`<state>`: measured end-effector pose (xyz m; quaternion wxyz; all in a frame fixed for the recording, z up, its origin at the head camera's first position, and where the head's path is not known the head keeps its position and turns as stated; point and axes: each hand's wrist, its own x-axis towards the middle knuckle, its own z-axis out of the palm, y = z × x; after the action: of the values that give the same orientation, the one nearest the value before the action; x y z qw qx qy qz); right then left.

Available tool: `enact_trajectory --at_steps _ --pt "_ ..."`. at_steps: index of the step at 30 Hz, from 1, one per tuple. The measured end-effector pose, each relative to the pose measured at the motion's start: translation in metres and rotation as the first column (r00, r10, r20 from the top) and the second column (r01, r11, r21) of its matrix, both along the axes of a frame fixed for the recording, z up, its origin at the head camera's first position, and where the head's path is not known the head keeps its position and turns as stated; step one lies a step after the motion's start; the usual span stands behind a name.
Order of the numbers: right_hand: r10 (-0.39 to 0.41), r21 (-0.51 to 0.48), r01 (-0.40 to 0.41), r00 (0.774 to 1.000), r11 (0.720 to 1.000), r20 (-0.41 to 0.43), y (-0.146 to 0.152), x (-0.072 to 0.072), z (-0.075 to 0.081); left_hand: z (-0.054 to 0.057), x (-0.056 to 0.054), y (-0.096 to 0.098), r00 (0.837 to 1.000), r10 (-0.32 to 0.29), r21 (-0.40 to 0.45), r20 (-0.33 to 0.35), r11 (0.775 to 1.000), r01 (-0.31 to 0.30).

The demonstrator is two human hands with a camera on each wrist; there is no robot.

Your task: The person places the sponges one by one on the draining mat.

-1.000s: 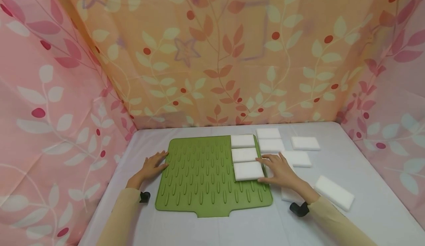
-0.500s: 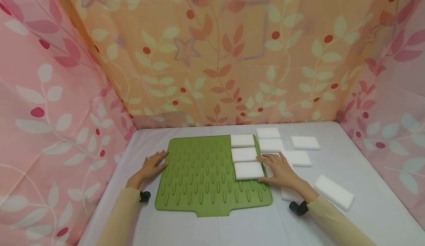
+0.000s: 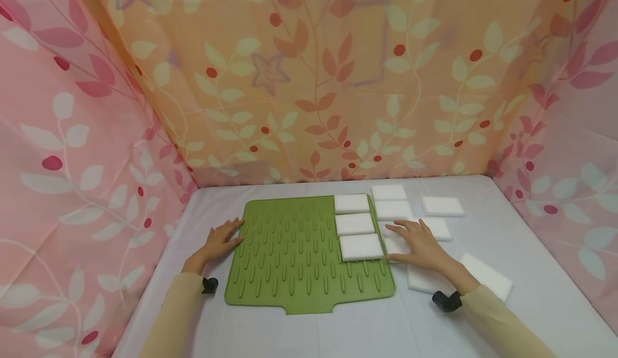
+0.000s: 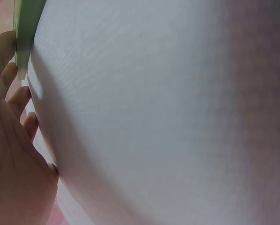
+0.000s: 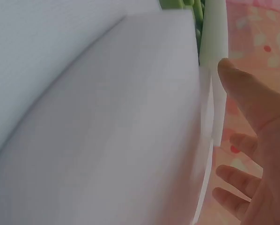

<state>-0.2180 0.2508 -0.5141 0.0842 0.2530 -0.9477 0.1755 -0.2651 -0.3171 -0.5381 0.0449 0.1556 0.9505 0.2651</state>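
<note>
A green mat [image 3: 285, 261] with raised oblong ridges lies on the white-covered table. Along its right side, three white sponge blocks sit in a column: a front one [image 3: 361, 247], a middle one [image 3: 354, 224] and a back one [image 3: 351, 203]. My left hand [image 3: 219, 245] touches the mat's left edge with relaxed fingers; the left wrist view shows fingertips against the green edge [image 4: 28, 33]. Just off the mat's right edge, my right hand [image 3: 422, 248] has its thumb and fingers spread, holding nothing. It partly covers a loose sponge block [image 3: 396, 244] below.
More loose white blocks lie right of the mat: a pair at the back [image 3: 390, 201], one farther right [image 3: 442, 206], one behind the right hand [image 3: 440, 229], one near the wrist [image 3: 424, 279] and a slanted one [image 3: 487, 276]. Patterned curtains [image 3: 309, 95] enclose the table.
My right hand has left the front sponge block on the mat and moved a little to the right. That block stays in place. The left hand keeps its position at the mat's edge.
</note>
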Motion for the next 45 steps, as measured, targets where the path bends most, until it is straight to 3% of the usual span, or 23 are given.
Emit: enact_trajectory --at_steps 14,32,45 --pt "-0.089 -0.053 0.088 0.996 0.995 -0.029 0.041 0.013 -0.004 0.001 0.001 0.001 1.0 -0.001 -0.003 -0.004 1.0 0.001" --pt "-0.214 -0.166 0.208 0.977 0.964 -0.017 0.086 0.045 -0.01 0.0 0.002 0.002 1.0 0.009 -0.016 -0.006 1.0 -0.009" --pt "-0.306 -0.132 0.303 0.952 0.944 -0.003 0.114 0.063 -0.02 0.0 0.003 0.001 1.0 0.012 -0.018 -0.012 1.0 -0.013"
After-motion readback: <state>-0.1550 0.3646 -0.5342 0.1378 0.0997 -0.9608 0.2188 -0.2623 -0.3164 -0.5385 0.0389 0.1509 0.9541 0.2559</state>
